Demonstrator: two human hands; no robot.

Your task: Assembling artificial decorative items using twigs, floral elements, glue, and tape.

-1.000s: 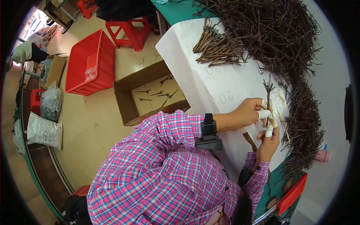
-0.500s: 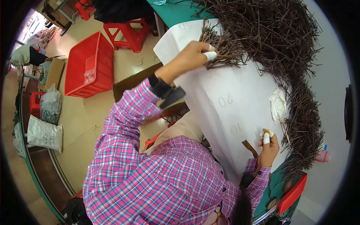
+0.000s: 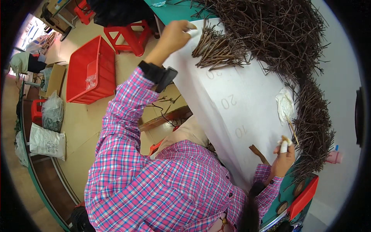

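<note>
My left hand point(image 3: 174, 38) is held over the paper's far left edge, just left of a small pile of brown twigs point(image 3: 220, 48). White wraps cover its fingertips, which are pinched together; anything between them is too small to see. Near the right side, my right hand point(image 3: 283, 160) is closed over the white paper point(image 3: 224, 87), with white wrapping on its digits. What it pinches, if anything, cannot be made out. A narrow brown strip point(image 3: 259, 154) lies beside that hand. Just beyond it are a crumpled white tissue point(image 3: 285, 103) and a thin wooden stick point(image 3: 292, 131).
A large heap of brown twigs point(image 3: 270, 31) runs along the far and right sides of the green table point(image 3: 176, 11). At the right lie a red tray point(image 3: 303, 198) and a pink container point(image 3: 334, 157). On the floor stand a red bin point(image 3: 92, 73) and a red stool point(image 3: 129, 38).
My left hand has left the small twig pile and moved left. The twigs there now lie spread out on the paper. My right hand has shifted slightly right.
</note>
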